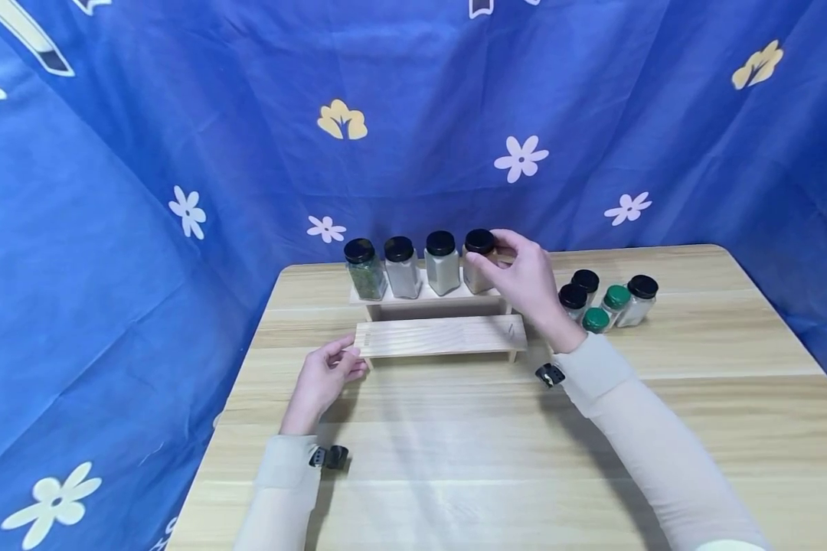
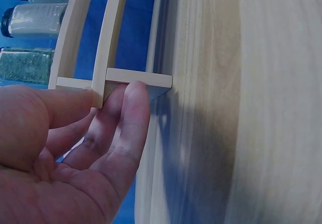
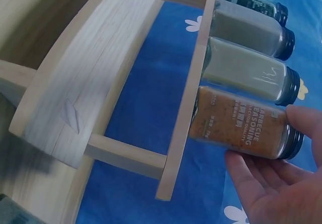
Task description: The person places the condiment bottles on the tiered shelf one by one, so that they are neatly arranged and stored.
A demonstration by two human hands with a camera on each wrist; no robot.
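Observation:
A two-step wooden spice rack (image 1: 441,337) stands on the table. My left hand (image 1: 324,379) pinches the left end of its lower step, thumb on the board's edge and fingertips at the leg in the left wrist view. My right hand (image 1: 524,279) holds a barbecue seasoning jar (image 3: 236,123) by its upper part, near the black lid. This jar is upright at the right end of the upper step, its base right at the board. To its left on that step are two pale powder jars (image 1: 443,272) and a green herb jar (image 1: 367,279), all black-lidded.
Right of the rack, several more jars stand grouped on the table, some with a green lid (image 1: 617,296), others with a black lid (image 1: 642,287). Behind the table (image 1: 455,459) hangs a blue cloth (image 1: 420,115) with flower prints.

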